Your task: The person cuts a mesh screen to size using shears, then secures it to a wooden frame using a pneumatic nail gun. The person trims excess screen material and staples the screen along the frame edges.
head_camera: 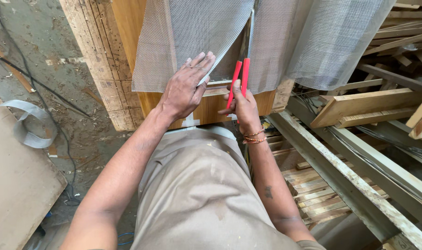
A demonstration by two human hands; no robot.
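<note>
Head view. The right hand (pixel 242 107) is closed around the red handles of a pair of snips (pixel 239 79); the handles stand nearly together and run almost straight away from the hand, pointing up the frame. The blades are hidden where the tool enters a slit in the metal mesh sheet (pixel 192 32), so how far they bite cannot be told. A beaded bracelet (pixel 254 137) circles the right wrist.

The left hand (pixel 187 88) lies flat and open, fingers spread, pressing on the lower edge of the mesh just to the left of the snips. It grips nothing; palm and fingertips bear down on the sheet against the wooden panel (pixel 127 28) behind it.

Governing relation: the mesh lies directly ahead of both hands, draped over the panel. The slit and the long axis of the snips share one line, running forward from the right hand. The left hand sits beside that line, close to it but apart from the handles. The right hand is nearer to the slit.

Beyond the right hand, further right, lies a stack of wooden offcuts (pixel 363 106). Outboard of the left hand, a grey strap loop (pixel 28 122) rests on the floor
</note>
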